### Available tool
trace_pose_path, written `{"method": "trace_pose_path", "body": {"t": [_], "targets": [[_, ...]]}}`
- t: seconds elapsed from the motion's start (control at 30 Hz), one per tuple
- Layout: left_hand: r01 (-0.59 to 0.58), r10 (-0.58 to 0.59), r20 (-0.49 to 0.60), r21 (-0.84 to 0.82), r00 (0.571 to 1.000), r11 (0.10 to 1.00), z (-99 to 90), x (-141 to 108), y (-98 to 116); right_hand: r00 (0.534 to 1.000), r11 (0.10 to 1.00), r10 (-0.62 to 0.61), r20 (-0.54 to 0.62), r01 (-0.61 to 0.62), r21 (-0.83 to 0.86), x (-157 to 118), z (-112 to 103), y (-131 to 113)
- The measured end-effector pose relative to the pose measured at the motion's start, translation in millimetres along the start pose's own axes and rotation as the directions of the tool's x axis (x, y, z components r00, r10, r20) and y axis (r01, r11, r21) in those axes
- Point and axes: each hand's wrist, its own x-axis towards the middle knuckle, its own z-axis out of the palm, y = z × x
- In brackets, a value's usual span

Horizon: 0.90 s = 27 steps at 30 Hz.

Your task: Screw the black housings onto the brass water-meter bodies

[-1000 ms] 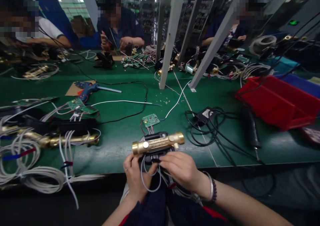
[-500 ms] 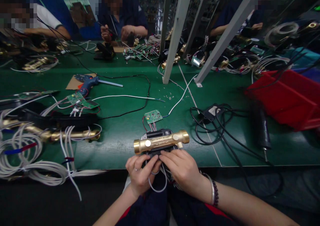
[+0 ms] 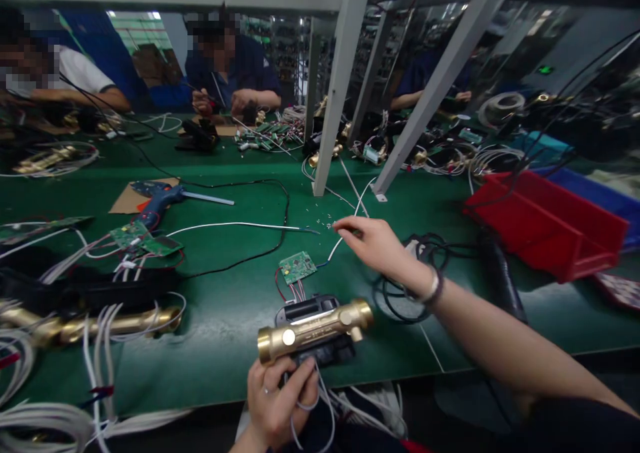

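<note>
Brass pipe fitting [image 3: 316, 329] in head view, lying across black housing [image 3: 341, 351] by near edge of bench [image 3: 210, 359]. Clamped on housing's near side with left hand [image 3: 277, 396]. Stretched out beside pale bits [image 3: 321, 223] with right hand [image 3: 377, 245], cannot tell if fingertips apart or together.

A brass pipe body [image 3: 315, 331] lies across a black housing [image 3: 327, 354] at the near edge of the green counter [image 3: 225, 333], its right end tilted a little farther up and away than its left. The left end is threaded; two pale round faces sit along the body, and a short stub juts near the right end. Thin wires [image 3: 299, 291] — red among them — run from the housing to a green circuit board [image 3: 298, 267] lying just beyond it. Grey cable [image 3: 330, 406] loops down below the housing. Tiny white bits [image 3: 321, 223] — too small to identify — lie scattered beyond the board.
</note>
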Motion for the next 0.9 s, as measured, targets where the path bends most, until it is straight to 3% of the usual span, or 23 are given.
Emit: {"method": "trace_pose_path", "body": {"t": [0.1,0.2,0.37,0.53,0.67,0.77,0.83,0.9], "targets": [[0.004,-0.004,0.007,-0.016,1.000,1.000,2.4,-5.6,-1.3,0.981,0.986,0.141,0.132,-0.127,-0.106,60.9,15.3,38.5],[0.045,-0.045,0.005,-0.047,0.999,0.998,3.9,-10.1,-1.2,0.954,0.975,0.194,0.227,-0.161,-0.155,89.1,33.6,66.9],[0.086,-0.085,0.015,-0.062,0.996,0.994,4.8,-12.0,1.1,0.927,0.973,0.208,0.312,-0.165,-0.158,91.8,48.7,82.0],[0.054,-0.056,-0.039,-0.053,0.998,0.997,5.5,-6.9,0.4,0.950,0.981,0.190,0.247,-0.172,-0.093,86.6,47.1,74.9],[0.053,-0.056,-0.035,-0.072,0.998,0.996,4.3,-1.6,0.8,0.991,0.992,0.120,0.065,-0.122,0.023,60.1,21.5,47.9],[0.059,-0.060,-0.013,-0.089,0.998,0.994,2.9,0.1,2.8,0.999,0.992,0.030,-0.034,-0.025,0.120,9.0,-6.5,12.3],[0.071,-0.071,0.004,-0.098,0.998,0.993,2.3,1.0,4.3,0.982,0.964,-0.133,-0.133,0.159,0.212,-35.8,-18.3,-13.8],[0.079,-0.078,0.014,-0.096,0.997,0.992,2.0,1.9,5.3,0.939,0.907,-0.304,-0.160,0.336,0.254,-80.0,-17.1,-36.8]]}}
